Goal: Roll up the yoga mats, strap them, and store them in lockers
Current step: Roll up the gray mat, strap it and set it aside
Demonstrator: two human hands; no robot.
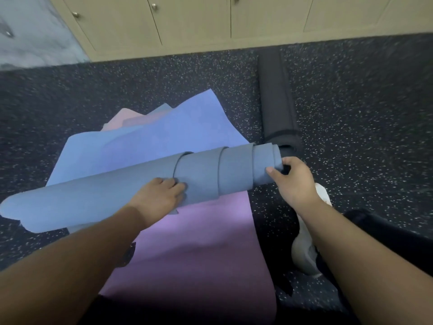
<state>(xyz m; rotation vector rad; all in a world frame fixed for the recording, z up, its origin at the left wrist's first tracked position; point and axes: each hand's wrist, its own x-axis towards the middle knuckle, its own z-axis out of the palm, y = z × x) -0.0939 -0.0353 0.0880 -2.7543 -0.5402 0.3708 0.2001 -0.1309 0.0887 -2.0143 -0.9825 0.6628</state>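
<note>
Speckled dark rubber floor (93,95) filling most of the view. Along the top, at 12 o'clock, a row of beige lockers (192,22), with four small round knobs visible. Four mats counted in all. Largest, a purple mat (199,249) lying flat at 6 o'clock. Over its far end, a blue mat (145,141), partly rolled: loose sheet spread toward 11 o'clock, rolled part (210,174) lying across the middle in uneven, telescoped layers, wider and looser toward 9 o'clock. Under the blue sheet, a pink mat (126,117) peeking out at 11 o'clock. At 1 o'clock, a black mat (276,97), fully rolled, on the floor just beyond the blue roll's right end. Two hands, both on the blue roll. Left hand (161,198) laid on the roll's near side, fingers curled against the outer layer, grip pressing rather than encircling. Right hand (295,179) clasping the roll's right end, thumb on the near face, fingers hooked over the end. One white shoe (304,249) at 4 o'clock.
</note>
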